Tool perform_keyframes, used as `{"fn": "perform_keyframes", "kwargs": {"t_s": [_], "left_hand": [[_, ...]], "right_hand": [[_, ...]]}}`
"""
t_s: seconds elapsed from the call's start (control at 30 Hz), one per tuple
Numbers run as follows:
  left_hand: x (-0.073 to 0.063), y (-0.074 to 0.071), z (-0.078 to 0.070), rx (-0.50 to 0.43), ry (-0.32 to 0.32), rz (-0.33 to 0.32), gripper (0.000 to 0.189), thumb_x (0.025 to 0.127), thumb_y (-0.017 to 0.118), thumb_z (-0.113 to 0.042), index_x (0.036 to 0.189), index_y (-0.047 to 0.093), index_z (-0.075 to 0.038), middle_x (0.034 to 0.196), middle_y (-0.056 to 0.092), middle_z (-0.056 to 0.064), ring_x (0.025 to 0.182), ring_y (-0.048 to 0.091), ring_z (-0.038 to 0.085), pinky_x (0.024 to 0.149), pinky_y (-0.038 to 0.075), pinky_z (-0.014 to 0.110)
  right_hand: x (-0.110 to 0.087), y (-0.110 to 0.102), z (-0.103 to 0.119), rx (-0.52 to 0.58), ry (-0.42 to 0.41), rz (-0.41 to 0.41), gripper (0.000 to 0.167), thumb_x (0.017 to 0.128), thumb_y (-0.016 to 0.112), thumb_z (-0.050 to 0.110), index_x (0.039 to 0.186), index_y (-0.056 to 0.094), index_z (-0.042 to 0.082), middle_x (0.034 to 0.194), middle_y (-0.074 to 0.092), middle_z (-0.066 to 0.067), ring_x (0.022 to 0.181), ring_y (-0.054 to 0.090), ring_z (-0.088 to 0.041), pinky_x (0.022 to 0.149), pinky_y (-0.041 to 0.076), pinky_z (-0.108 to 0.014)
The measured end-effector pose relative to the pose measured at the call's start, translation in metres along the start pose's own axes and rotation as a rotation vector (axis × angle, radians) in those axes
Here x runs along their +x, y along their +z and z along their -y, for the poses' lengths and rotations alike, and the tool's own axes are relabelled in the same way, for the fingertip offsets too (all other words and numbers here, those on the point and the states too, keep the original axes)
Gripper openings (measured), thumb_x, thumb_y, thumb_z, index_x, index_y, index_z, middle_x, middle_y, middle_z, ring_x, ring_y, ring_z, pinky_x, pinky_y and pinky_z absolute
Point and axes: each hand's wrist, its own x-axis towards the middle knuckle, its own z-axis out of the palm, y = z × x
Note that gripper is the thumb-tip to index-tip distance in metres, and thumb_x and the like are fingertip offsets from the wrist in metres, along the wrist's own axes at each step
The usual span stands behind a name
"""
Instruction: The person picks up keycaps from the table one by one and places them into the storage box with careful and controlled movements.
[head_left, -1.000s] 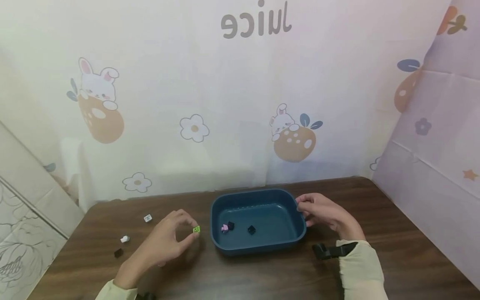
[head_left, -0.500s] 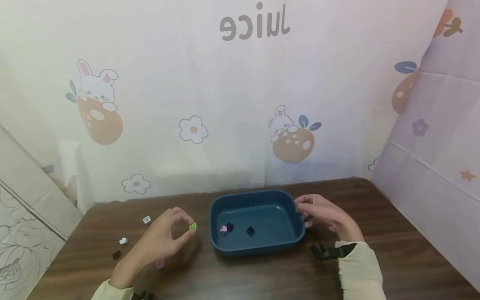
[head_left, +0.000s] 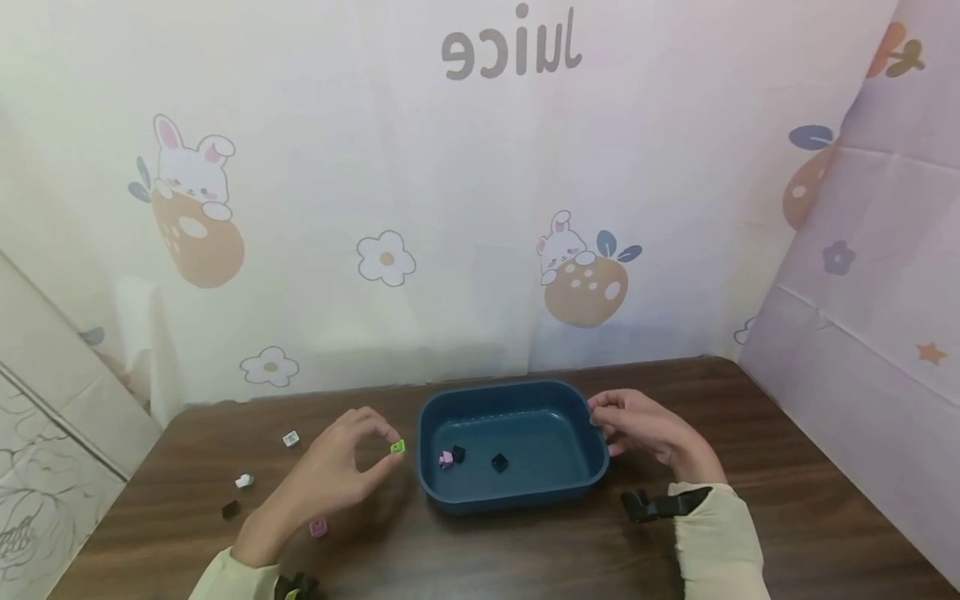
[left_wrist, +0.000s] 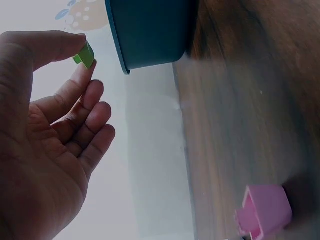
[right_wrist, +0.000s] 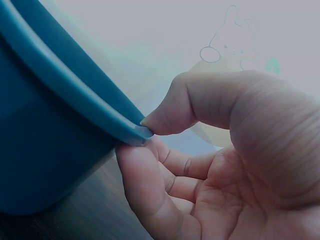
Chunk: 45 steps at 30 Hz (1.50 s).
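My left hand (head_left: 337,465) pinches a small green keycap (head_left: 397,447) between thumb and index finger, just left of the dark blue tray (head_left: 517,502). In the left wrist view the green keycap (left_wrist: 86,55) shows between the fingertips, with the other fingers loosely bent. My right hand (head_left: 651,435) holds the tray's right rim, thumb on top and index finger beneath, as the right wrist view shows at the rim (right_wrist: 75,95). Inside the tray lie a pink keycap (head_left: 446,459), a black keycap (head_left: 458,453) beside it, and another black keycap (head_left: 499,462) nearer the middle.
On the brown wooden table (head_left: 525,558), left of the tray, lie a white keycap (head_left: 291,438), a second white keycap (head_left: 244,481), a dark keycap (head_left: 230,509) and a pink keycap (head_left: 318,527) by my left wrist. A patterned curtain (head_left: 450,333) hangs behind the table.
My left hand shifted slightly left, then back right toward the tray with the green keycap. The pink keycap by the left wrist shows more fully. My right hand stays on the rim.
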Motion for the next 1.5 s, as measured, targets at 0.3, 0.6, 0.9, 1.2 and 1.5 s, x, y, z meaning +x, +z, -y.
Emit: {"fn": "perform_keyframes", "kwargs": {"t_s": [0.3, 0.6, 0.9, 1.2, 1.5], "left_hand": [[0.003, 0.006, -0.003, 0.003, 0.015, 0.01, 0.017, 0.09, 0.083, -0.026, 0.099, 0.071, -0.032, 0.105, 0.066, -0.019, 0.106, 0.063, 0.006, 0.095, 0.058, 0.042], [0.006, 0.01, -0.003, -0.001, -0.012, 0.034, 0.016, 0.091, 0.083, -0.03, 0.102, 0.072, -0.032, 0.106, 0.066, -0.019, 0.107, 0.063, 0.006, 0.095, 0.058, 0.042], [0.012, 0.012, -0.006, -0.016, -0.004, 0.062, 0.015, 0.092, 0.082, -0.031, 0.103, 0.072, -0.032, 0.108, 0.067, -0.018, 0.109, 0.062, 0.007, 0.097, 0.058, 0.043], [0.016, 0.013, -0.009, -0.023, 0.014, 0.072, 0.015, 0.092, 0.082, -0.03, 0.103, 0.072, -0.032, 0.108, 0.066, -0.018, 0.107, 0.062, 0.007, 0.096, 0.058, 0.042], [0.016, 0.013, -0.013, -0.039, -0.012, 0.084, 0.015, 0.092, 0.081, -0.031, 0.105, 0.072, -0.032, 0.11, 0.066, -0.017, 0.109, 0.061, 0.007, 0.097, 0.057, 0.042]], "right_hand": [[-0.002, -0.002, 0.0, 0.013, -0.009, 0.01, 0.044, 0.103, 0.057, 0.017, 0.137, 0.052, -0.009, 0.097, 0.063, -0.008, 0.083, 0.064, -0.017, 0.071, 0.065, -0.03], [0.0, -0.001, 0.0, 0.009, -0.013, 0.012, 0.046, 0.103, 0.057, 0.018, 0.138, 0.052, -0.009, 0.102, 0.065, -0.009, 0.084, 0.064, -0.018, 0.072, 0.065, -0.03], [0.0, -0.001, 0.0, 0.011, -0.007, 0.007, 0.046, 0.103, 0.056, 0.018, 0.14, 0.051, -0.009, 0.101, 0.064, -0.009, 0.086, 0.063, -0.019, 0.071, 0.065, -0.031], [0.0, -0.003, 0.0, 0.016, -0.027, 0.016, 0.043, 0.104, 0.055, 0.016, 0.138, 0.051, -0.01, 0.094, 0.063, -0.006, 0.082, 0.062, -0.016, 0.069, 0.064, -0.029], [0.001, -0.003, 0.001, 0.014, -0.026, 0.032, 0.043, 0.105, 0.055, 0.017, 0.138, 0.051, -0.01, 0.094, 0.062, -0.006, 0.082, 0.062, -0.017, 0.07, 0.064, -0.029]]}}
